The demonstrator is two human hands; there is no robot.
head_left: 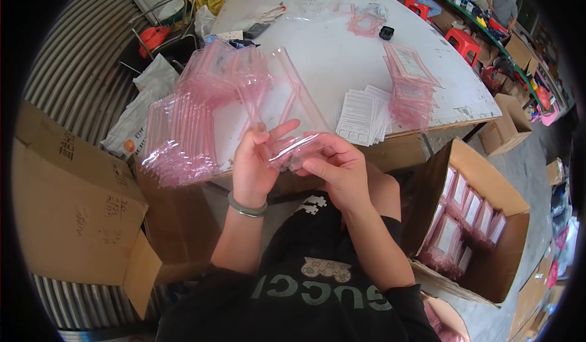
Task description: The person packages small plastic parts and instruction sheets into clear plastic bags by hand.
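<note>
A clear, pink-tinted plastic pouch (296, 148) is between my hands in front of the table edge, its film catching bright reflections. My right hand (342, 168) pinches it with thumb and fingers. On the other side, my left hand (253, 162), with a bangle at the wrist, holds the pouch's left end, and some of its fingers are hidden behind the film. Past my left hand, more pink pouches (183, 128) lie in a large overlapping pile. Printed white cards (360, 116) are fanned in a stack beyond my right hand.
Pouches with cards inside (410, 82) are stacked on the white table (317, 55). An open carton (488, 244) at the right holds filled pouches; large cardboard boxes (79, 201) stand at the left. A small black object (386, 33) lies farther back. Two people sit or stand at a far bench.
</note>
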